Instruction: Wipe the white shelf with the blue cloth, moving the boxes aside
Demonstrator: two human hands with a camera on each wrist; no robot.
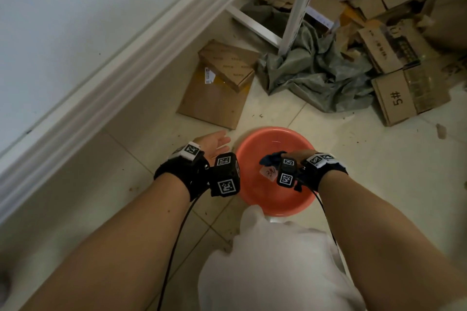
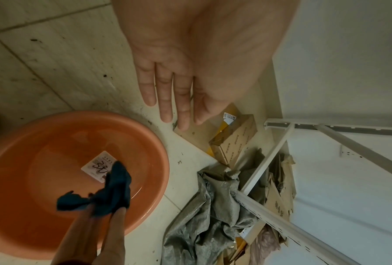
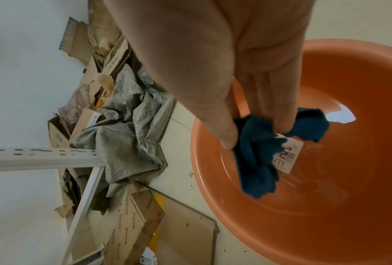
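- Tiled floor (image 1: 379,184) is carrying a basin (image 1: 255,199), with flattened boxes (image 1: 219,88) and the shelf frame (image 1: 298,5) lying beyond its far edge.
- Right hand (image 3: 254,59) is pinching the cloth (image 3: 256,157) over the basin's middle, above shallow water.
- Left hand (image 2: 190,59) is hovering beside the rim, fingers straight, holding nothing.
- Wringing with both hands over the basin would likely keep drips off the floor.

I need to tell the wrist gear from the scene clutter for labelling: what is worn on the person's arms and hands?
Both hands, left hand and right hand, are bare, with no sleeves. Each wrist carries a black strap, a black camera block with black-and-white square markers, and a white tag bearing another marker. A black cable trails from each.
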